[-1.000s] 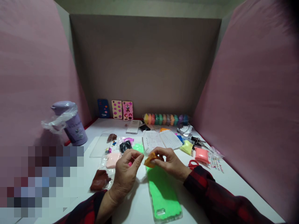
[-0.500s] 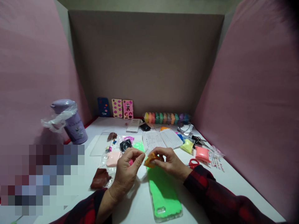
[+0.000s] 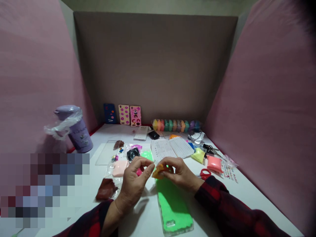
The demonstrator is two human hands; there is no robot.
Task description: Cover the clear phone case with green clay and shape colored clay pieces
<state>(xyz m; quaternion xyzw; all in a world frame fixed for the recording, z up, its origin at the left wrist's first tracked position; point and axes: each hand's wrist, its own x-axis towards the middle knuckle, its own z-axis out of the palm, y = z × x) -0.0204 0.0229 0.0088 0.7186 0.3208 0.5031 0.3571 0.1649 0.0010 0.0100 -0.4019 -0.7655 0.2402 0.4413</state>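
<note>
Over the middle of the table my right hand [image 3: 179, 172] pinches a small orange-yellow piece [image 3: 160, 171]. Just left of it, my left hand [image 3: 137, 176] is closed, thumb against fingertip; something thin and pale shows at the tips, too small to name. Below my right hand lies a phone case covered in bright green clay [image 3: 174, 207], its camera opening near the front edge. A pink lump [image 3: 139, 171] shows partly behind my left hand. Left of that hand are a pale pink clay pack [image 3: 120, 168] and a brown clay pack [image 3: 106, 189].
Behind my hands lie open written sheets [image 3: 181, 147]. Red scissors [image 3: 205, 173], a coral pack [image 3: 214, 163] and a yellow pack [image 3: 198, 155] are at right. A purple tumbler [image 3: 80, 135] stands left. Three decorated cases [image 3: 124, 115] and a clay row [image 3: 175, 125] line the back.
Both hands stay almost in place. The orange-yellow piece has tilted slightly in my right hand's fingers.
</note>
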